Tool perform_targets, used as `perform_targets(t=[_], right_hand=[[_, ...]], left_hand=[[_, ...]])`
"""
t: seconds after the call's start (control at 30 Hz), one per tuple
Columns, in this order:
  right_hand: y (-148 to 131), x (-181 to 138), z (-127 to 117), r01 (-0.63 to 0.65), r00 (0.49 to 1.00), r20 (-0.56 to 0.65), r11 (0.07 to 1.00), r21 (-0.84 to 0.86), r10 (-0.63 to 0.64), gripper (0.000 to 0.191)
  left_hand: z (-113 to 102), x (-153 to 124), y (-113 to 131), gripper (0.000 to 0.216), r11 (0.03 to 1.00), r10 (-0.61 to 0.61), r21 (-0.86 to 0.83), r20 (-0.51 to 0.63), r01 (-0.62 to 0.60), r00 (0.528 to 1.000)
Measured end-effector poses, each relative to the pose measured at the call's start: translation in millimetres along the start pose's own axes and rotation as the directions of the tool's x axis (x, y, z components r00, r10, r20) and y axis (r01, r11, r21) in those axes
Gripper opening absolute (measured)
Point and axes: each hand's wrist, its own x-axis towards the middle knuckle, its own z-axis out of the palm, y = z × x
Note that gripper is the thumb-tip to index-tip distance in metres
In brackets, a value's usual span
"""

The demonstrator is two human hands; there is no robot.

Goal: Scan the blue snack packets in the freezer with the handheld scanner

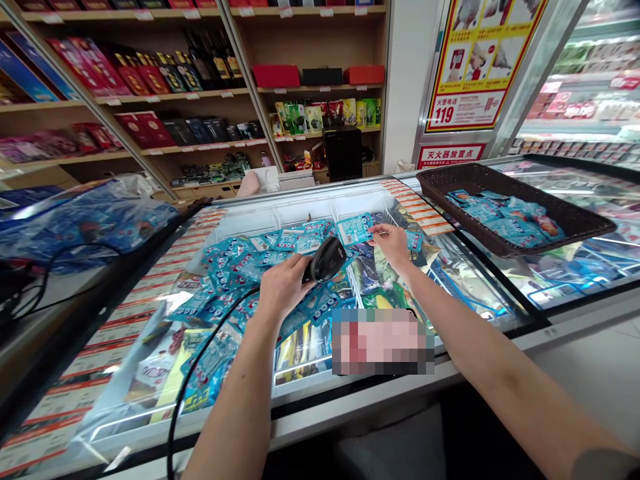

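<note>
My left hand (283, 285) is wrapped round the handle of a black barcode scanner (327, 259), whose cable runs down along my forearm. The scanner's head points to the right, towards a small blue packet (354, 229). My right hand (390, 244) pinches that packet by its right edge, with a printed barcode facing up. Many similar blue packets (240, 260) lie spread over the glass top of the freezer (310, 193), to the left of and below the scanner. Another blue packet (414, 240) shows just behind my right hand.
A dark brown basket (505, 248) with blue packets inside stands at the right on the freezer. At the left lies a clear plastic bag of blue packets (95, 223). A blurred-out object (383, 341) rests at the front edge. Shelves of boxes and bottles (165, 73) stand behind.
</note>
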Motion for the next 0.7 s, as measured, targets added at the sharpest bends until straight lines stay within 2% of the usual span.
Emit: perform_targets(t=[0.23, 0.37, 0.6, 0.67, 0.7], right_hand=[[0, 0, 0, 0.005, 1.0, -0.011, 1.0, 0.015, -0.005, 0.024], [1, 5, -10, -0.002, 0.998, -0.06, 1.0, -0.014, 0.001, 0.025], [10, 1, -54, -0.116, 0.988, -0.124, 0.974, -0.197, 0.093, 0.025], [12, -5, -66, -0.117, 0.987, -0.142, 0.938, -0.328, 0.073, 0.022], [12, -8, -71, -0.1, 0.99, -0.138, 0.874, -0.475, 0.039, 0.021]], left_hand=[[2, 0, 0, 0.037, 1.0, -0.016, -0.008, 0.014, 0.016, 1.0], [5, -1, -4, 0.035, 1.0, 0.003, -0.02, -0.012, -0.004, 1.0], [3, -1, -7, 0.036, 0.998, -0.05, 0.029, -0.051, 0.051, 0.997], [2, -1, -8, 0.036, 0.997, -0.071, 0.02, -0.064, 0.073, 0.995], [2, -2, -9, 0.036, 0.997, -0.08, 0.014, -0.067, 0.081, 0.995]])
